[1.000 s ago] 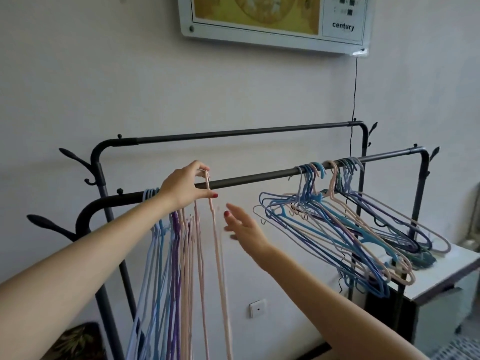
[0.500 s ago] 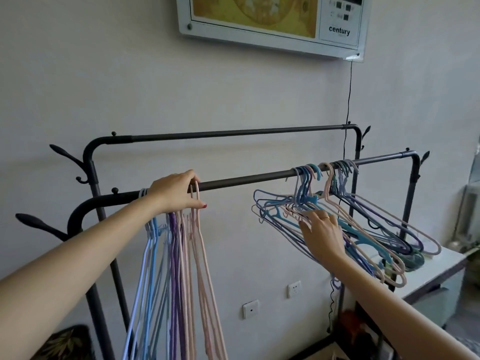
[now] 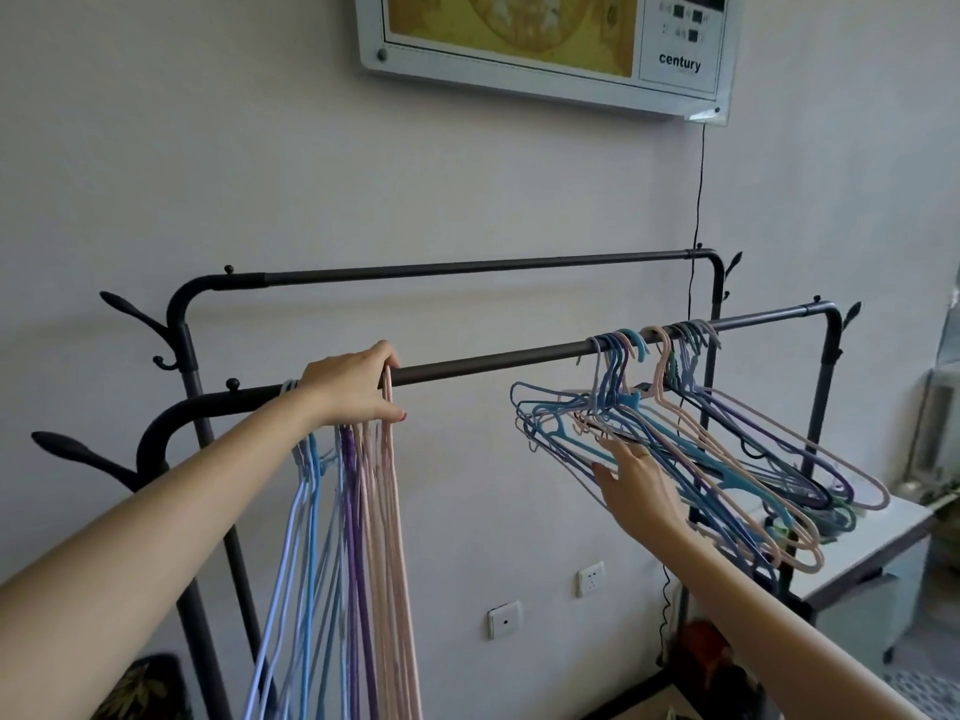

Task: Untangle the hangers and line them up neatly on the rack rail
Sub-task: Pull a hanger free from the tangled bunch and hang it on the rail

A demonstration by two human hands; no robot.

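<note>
A dark front rack rail [image 3: 493,358] carries two groups of thin plastic hangers. On the left, a neat bunch of blue, purple and pink hangers [image 3: 363,537] hangs straight down. My left hand [image 3: 353,387] is closed over their hooks at the rail, thumb on the outermost pink one. On the right, a tangled cluster of blue, pink and purple hangers [image 3: 727,459] splays sideways from the rail. My right hand [image 3: 634,480] reaches into the cluster's lower left edge, fingers stretched out and touching the wires without a clear grip.
A second, higher rail [image 3: 467,267] runs behind. Leaf-shaped side hooks [image 3: 67,444] stick out at the rack's left. A white table [image 3: 883,537] stands under the tangle. A framed panel [image 3: 545,33] with a black cable [image 3: 698,189] and wall sockets [image 3: 591,579] sit behind.
My right hand left the straight bunch, swung right to the tangled cluster and now sits at its lower edge. My left hand stayed on the hooks at the rail.
</note>
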